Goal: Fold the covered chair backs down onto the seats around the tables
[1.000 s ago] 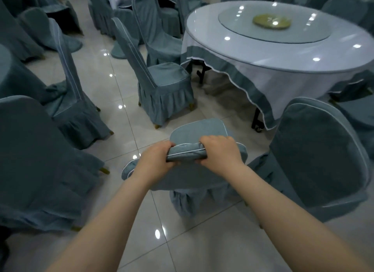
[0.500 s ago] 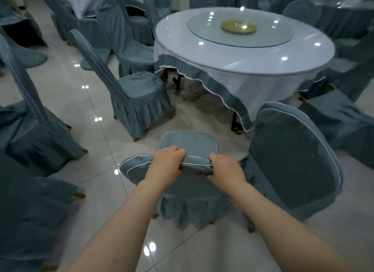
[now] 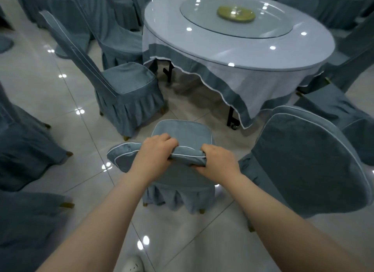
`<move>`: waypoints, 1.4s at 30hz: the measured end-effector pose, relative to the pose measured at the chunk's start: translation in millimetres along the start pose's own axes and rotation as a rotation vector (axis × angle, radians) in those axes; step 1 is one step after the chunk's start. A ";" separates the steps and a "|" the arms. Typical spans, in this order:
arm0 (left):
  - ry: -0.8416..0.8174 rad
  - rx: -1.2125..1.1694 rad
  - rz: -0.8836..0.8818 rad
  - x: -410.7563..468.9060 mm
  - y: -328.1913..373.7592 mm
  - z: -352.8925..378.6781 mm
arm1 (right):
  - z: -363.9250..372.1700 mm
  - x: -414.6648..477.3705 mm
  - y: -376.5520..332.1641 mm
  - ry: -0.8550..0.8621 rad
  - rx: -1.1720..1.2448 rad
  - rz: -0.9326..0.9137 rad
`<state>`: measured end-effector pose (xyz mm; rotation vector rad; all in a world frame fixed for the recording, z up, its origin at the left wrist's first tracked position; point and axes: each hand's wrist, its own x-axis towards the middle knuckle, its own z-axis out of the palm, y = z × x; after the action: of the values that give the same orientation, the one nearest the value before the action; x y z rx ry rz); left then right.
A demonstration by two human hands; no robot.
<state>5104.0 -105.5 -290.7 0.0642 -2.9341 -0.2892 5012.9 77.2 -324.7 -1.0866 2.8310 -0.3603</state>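
Directly below me stands a chair in a blue-grey cover with white piping; its seat point(image 3: 182, 133) faces the round table point(image 3: 238, 40). The cover of its back point(image 3: 125, 157) is bent over and bunched above the seat. My left hand point(image 3: 154, 152) grips the bunched fabric from above. My right hand point(image 3: 217, 163) grips the same fold at its right end. A second covered chair point(image 3: 303, 160) stands upright just to the right. A third covered chair point(image 3: 125, 83) stands upright to the left, beside the table.
More covered chairs point(image 3: 24, 150) crowd the left edge and the far side. The table has a glass turntable point(image 3: 236, 18) and black wheeled legs point(image 3: 232, 117). Glossy floor tiles point(image 3: 60, 101) lie between the chairs. A white shoe tip point(image 3: 132, 264) shows at the bottom.
The view has shifted right, so the table sits further left and nearer. Both hands keep their grip on the chair back cover, which is now bunched lower against the seat.
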 end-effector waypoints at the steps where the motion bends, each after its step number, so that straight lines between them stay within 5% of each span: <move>1: -0.009 0.002 0.004 6.6 -9.2 -0.4 | 0.4 9.8 -4.0 -0.003 0.008 0.014; 14: -0.127 0.005 0.094 114.2 -97.5 -6.5 | -5.9 127.4 -38.1 0.047 -0.002 0.350; 31: -0.071 -0.032 0.085 269.1 -188.1 7.7 | -0.1 293.1 -1.4 0.126 -0.004 0.247; 42: -0.095 0.047 -0.139 308.3 -188.7 17.2 | -9.6 335.2 20.2 0.127 0.109 0.198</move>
<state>4802.9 -306.2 -287.1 0.2691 -3.0367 -0.2500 4749.0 -130.7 -319.6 -0.7812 2.9537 -0.5767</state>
